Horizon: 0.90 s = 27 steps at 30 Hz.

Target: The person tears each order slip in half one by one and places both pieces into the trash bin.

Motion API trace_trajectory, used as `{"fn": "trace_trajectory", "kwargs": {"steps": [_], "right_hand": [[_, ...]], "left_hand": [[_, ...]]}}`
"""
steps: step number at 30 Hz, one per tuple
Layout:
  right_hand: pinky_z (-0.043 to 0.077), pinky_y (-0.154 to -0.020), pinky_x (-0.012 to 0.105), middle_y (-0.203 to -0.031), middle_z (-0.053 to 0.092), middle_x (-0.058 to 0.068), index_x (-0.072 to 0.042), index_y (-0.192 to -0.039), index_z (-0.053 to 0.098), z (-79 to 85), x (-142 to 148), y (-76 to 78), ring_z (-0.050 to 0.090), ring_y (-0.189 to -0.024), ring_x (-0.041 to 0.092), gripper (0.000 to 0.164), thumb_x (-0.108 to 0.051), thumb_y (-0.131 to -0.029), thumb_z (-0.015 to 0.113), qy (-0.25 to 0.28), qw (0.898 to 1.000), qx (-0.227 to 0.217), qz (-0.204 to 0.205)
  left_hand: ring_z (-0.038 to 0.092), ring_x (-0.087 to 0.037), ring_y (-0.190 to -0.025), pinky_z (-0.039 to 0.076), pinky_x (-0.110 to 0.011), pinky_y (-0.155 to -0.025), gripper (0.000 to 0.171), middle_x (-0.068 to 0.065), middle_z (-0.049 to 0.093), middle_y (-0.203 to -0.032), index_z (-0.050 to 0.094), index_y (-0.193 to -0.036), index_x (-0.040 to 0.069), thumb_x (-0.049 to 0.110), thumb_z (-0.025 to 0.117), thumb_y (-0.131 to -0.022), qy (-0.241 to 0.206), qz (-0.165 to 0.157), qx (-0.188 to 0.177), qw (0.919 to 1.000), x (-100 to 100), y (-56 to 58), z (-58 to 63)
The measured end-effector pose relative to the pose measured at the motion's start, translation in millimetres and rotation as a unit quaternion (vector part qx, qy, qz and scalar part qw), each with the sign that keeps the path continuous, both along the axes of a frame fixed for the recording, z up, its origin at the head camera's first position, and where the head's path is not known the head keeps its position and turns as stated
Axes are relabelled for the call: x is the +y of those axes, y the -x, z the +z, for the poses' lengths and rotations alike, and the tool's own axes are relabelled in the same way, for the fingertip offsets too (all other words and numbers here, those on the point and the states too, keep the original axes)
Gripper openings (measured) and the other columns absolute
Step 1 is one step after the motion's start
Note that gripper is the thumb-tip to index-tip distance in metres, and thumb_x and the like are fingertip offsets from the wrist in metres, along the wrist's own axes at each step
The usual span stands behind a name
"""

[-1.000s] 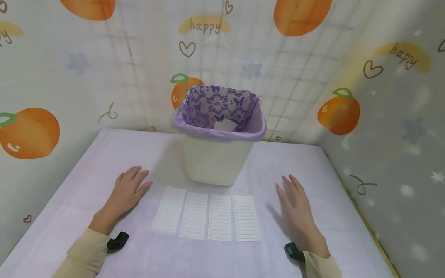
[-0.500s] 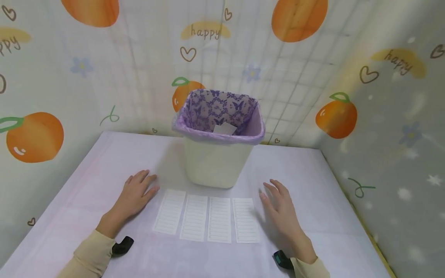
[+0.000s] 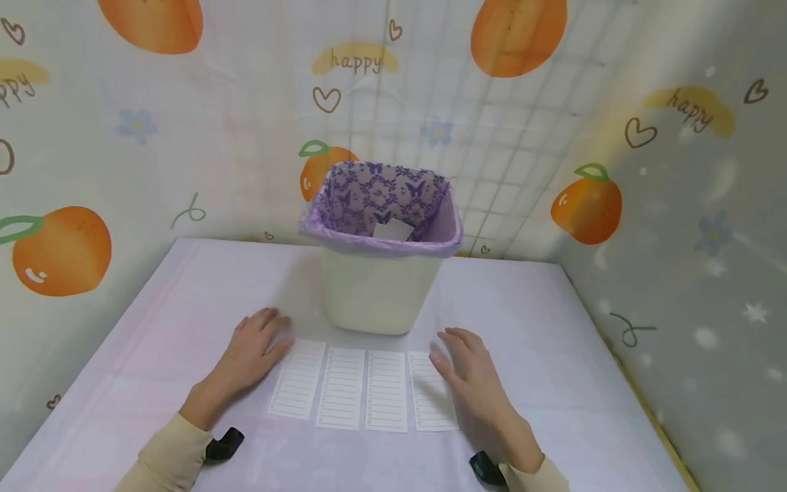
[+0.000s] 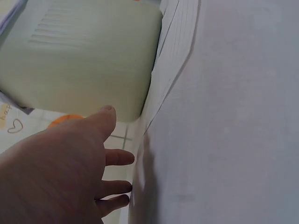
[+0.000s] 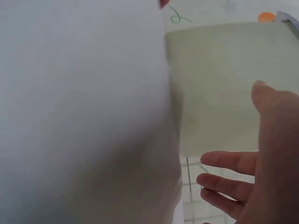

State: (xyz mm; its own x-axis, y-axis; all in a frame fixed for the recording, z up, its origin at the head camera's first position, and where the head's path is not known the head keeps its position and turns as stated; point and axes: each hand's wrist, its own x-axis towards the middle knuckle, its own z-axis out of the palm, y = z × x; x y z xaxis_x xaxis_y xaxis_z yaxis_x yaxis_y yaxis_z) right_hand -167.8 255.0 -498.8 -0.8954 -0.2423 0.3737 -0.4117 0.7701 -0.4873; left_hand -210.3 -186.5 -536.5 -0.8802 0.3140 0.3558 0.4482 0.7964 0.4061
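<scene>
Several white lined paper slips lie side by side on the table in the head view. My left hand, fingers extended and holding nothing, has its thumb at the upper corner of the leftmost slip. Over the rightmost slip hovers my right hand, its fingers loosely spread and casting a shadow on the paper. Between them lie two more slips, the inner left one and the inner right one. Both wrist views show each hand with nothing in its grasp.
Behind the slips stands a cream trash bin lined with a purple patterned bag. White paper pieces lie inside. The table backs onto a curtain printed with oranges. A black device sits at the left wrist.
My right hand has moved left from beside the row to over the rightmost slip. My left hand has shifted right, reaching the leftmost slip's corner. The slips and bin stay in place.
</scene>
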Motion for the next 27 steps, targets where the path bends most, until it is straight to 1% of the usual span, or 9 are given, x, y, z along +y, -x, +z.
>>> {"fn": "trace_trajectory", "kwargs": {"steps": [4,7,11,16,19,24,27], "right_hand": [[0.038,-0.112,0.064,-0.146,0.059,0.020,-0.002,-0.138,0.065,-2.6,-8,-2.2,0.049,-0.139,0.040,0.048,-0.032,-0.101,0.069,-0.002,1.000,0.009,0.015],[0.038,-0.112,0.066,-0.148,0.057,0.019,-0.003,-0.137,0.065,-2.4,-16,-2.9,0.048,-0.141,0.040,0.049,-0.034,-0.100,0.071,-0.002,0.999,0.013,0.029],[0.037,-0.112,0.068,-0.152,0.054,0.018,-0.006,-0.139,0.064,-0.9,-30,-2.6,0.046,-0.144,0.040,0.051,-0.037,-0.100,0.071,0.002,0.998,0.014,0.056],[0.039,-0.111,0.067,-0.149,0.057,0.019,-0.005,-0.138,0.065,0.4,-49,-2.3,0.048,-0.142,0.039,0.050,-0.037,-0.100,0.071,0.012,0.996,0.021,0.082],[0.042,-0.110,0.064,-0.145,0.060,0.017,-0.004,-0.136,0.065,0.0,-56,-2.4,0.051,-0.139,0.036,0.050,-0.038,-0.100,0.071,0.007,0.996,0.030,0.083],[0.044,-0.108,0.060,-0.140,0.063,0.015,-0.003,-0.135,0.066,0.6,-62,-1.6,0.054,-0.135,0.033,0.050,-0.040,-0.100,0.070,-0.003,0.996,0.044,0.077],[0.044,-0.109,0.060,-0.140,0.063,0.014,-0.003,-0.136,0.066,1.6,-61,-3.3,0.054,-0.136,0.033,0.051,-0.040,-0.100,0.070,-0.004,0.997,0.035,0.076]], "left_hand": [[0.044,-0.047,-0.146,0.030,-0.076,-0.114,0.049,-0.029,0.053,-0.151,0.063,-0.139,0.004,0.037,0.064,-0.104,0.001,-0.006,-0.009,0.9999,6,-1.1,0.4],[0.044,-0.047,-0.146,0.030,-0.075,-0.115,0.049,-0.028,0.053,-0.151,0.063,-0.140,0.004,0.037,0.065,-0.103,0.000,-0.012,-0.009,0.9999,10,-2.5,0.6],[0.044,-0.048,-0.146,0.031,-0.074,-0.115,0.048,-0.028,0.054,-0.150,0.064,-0.138,0.005,0.035,0.068,-0.101,-0.004,-0.021,-0.002,0.9998,14,-4.4,2.1],[0.044,-0.049,-0.146,0.031,-0.074,-0.115,0.047,-0.028,0.053,-0.151,0.065,-0.136,0.006,0.037,0.069,-0.101,-0.007,-0.035,-0.007,0.9993,21,-6.1,3.7],[0.044,-0.048,-0.147,0.030,-0.073,-0.116,0.047,-0.028,0.053,-0.152,0.065,-0.135,0.006,0.037,0.069,-0.100,-0.006,-0.039,-0.007,0.9992,25,-7.1,3.2],[0.045,-0.047,-0.145,0.031,-0.072,-0.117,0.049,-0.028,0.054,-0.151,0.065,-0.135,0.005,0.037,0.072,-0.098,-0.005,-0.044,0.011,0.9990,29,-9.0,0.4],[0.048,-0.048,-0.142,0.034,-0.071,-0.115,0.049,-0.028,0.057,-0.148,0.066,-0.132,0.004,0.037,0.074,-0.096,-0.014,-0.056,0.025,0.9980,32,-10.4,-2.6]]}}
